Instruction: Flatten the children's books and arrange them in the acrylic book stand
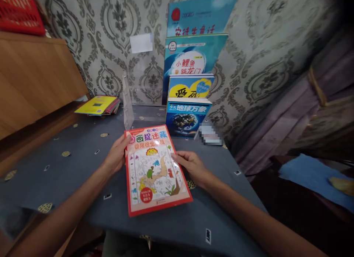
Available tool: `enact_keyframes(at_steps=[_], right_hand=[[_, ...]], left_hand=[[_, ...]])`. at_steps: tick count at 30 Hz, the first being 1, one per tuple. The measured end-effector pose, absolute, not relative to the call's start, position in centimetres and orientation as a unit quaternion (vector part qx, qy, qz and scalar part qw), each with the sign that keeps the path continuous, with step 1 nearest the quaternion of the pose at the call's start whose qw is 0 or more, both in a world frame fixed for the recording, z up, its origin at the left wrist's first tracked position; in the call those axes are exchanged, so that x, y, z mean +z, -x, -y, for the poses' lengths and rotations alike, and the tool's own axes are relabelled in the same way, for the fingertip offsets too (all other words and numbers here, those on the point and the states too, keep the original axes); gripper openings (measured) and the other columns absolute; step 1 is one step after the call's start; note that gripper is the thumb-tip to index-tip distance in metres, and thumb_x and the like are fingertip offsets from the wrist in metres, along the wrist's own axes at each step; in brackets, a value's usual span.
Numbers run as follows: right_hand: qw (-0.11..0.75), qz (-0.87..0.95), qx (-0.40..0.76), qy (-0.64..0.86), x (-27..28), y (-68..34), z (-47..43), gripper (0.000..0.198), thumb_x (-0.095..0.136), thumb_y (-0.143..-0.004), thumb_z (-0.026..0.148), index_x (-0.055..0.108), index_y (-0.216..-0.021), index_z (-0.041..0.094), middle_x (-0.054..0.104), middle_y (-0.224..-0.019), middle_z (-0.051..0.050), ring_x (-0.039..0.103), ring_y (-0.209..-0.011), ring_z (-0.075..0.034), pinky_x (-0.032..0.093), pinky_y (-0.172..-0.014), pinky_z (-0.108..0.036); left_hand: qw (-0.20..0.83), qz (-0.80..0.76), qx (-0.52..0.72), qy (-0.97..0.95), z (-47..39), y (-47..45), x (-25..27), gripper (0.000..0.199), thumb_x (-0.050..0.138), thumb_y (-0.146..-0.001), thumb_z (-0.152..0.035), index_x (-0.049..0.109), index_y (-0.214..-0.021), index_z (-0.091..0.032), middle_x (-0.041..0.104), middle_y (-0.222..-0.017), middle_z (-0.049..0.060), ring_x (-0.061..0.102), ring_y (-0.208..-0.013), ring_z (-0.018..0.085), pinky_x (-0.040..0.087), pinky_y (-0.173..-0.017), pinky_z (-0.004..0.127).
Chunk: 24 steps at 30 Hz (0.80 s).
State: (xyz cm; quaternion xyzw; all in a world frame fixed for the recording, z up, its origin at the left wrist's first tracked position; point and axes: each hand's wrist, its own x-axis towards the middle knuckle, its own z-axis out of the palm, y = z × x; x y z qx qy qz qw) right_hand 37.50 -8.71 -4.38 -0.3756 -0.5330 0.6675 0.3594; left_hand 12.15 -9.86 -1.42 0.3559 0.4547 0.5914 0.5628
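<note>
A red-bordered picture book with a cartoon sun and animals on its cover is held in front of me, tilted over the table. My left hand grips its upper left edge, fingers tucked behind. On the opposite edge, my right hand has its thumb on the cover and its other fingers partly hidden. Beyond the book stands a clear acrylic rack. Its right part holds several upright books in steps, the front one a blue book with a globe on its cover.
A stack of books with a yellow cover lies at the back left of the blue-grey tablecloth. A small blurred item sits right of the rack. Patterned wallpaper rises behind; a curtain hangs at the right, near a blue cloth.
</note>
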Motion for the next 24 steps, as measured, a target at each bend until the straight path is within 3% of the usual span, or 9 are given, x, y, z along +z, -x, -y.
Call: enact_keyframes(at_steps=[4,8,12,16,24], right_hand=[[0.332,0.512,0.684,0.399,-5.9,-37.5,8.8,0.052,0.083,-0.062,0.065,0.071,-0.076,0.016,0.076,-0.072,-0.005,0.070,-0.065,-0.018,0.053,-0.063,-0.029],[0.288,0.530,0.664,0.442,-6.1,-37.6,8.5,0.055,0.081,-0.060,0.067,0.069,-0.076,0.015,0.074,-0.070,-0.004,0.067,-0.060,-0.016,0.049,-0.053,-0.025],[0.253,0.559,0.643,0.460,-5.9,-37.6,8.3,0.054,0.080,-0.059,0.066,0.066,-0.070,0.016,0.070,-0.062,-0.001,0.061,-0.051,-0.013,0.044,-0.045,-0.022],[0.227,0.574,0.640,0.459,-5.7,-37.8,8.2,0.052,0.077,-0.063,0.066,0.065,-0.074,0.017,0.068,-0.061,0.000,0.059,-0.047,-0.012,0.044,-0.043,-0.022],[0.124,0.606,0.629,0.471,-5.3,-38.6,8.1,0.046,0.070,-0.073,0.064,0.059,-0.075,0.019,0.063,-0.052,0.001,0.057,-0.039,-0.011,0.041,-0.037,-0.021]], left_hand=[[0.555,-0.493,0.578,-0.338,8.1,-10.3,-4.2,0.032,0.077,-0.077,-0.025,0.058,-0.101,-0.016,0.073,-0.078,0.002,0.070,-0.063,0.014,0.058,-0.058,0.024],[0.492,-0.538,0.576,-0.369,6.3,-9.2,-6.0,0.042,0.073,-0.074,-0.023,0.052,-0.110,-0.019,0.068,-0.075,-0.004,0.069,-0.067,0.013,0.056,-0.067,0.024],[0.441,-0.538,0.532,-0.482,5.1,-8.4,-6.6,0.048,0.073,-0.069,-0.031,0.053,-0.111,-0.019,0.070,-0.086,0.000,0.069,-0.079,0.017,0.054,-0.075,0.030],[0.406,-0.531,0.490,-0.559,4.1,-7.9,-7.1,0.039,0.073,-0.065,-0.030,0.059,-0.100,-0.019,0.070,-0.089,0.003,0.067,-0.082,0.018,0.054,-0.078,0.032],[0.297,-0.528,0.473,-0.639,3.0,-8.5,-8.3,0.021,0.062,-0.076,-0.029,0.063,-0.094,-0.019,0.069,-0.097,0.006,0.068,-0.092,0.021,0.056,-0.084,0.035]])
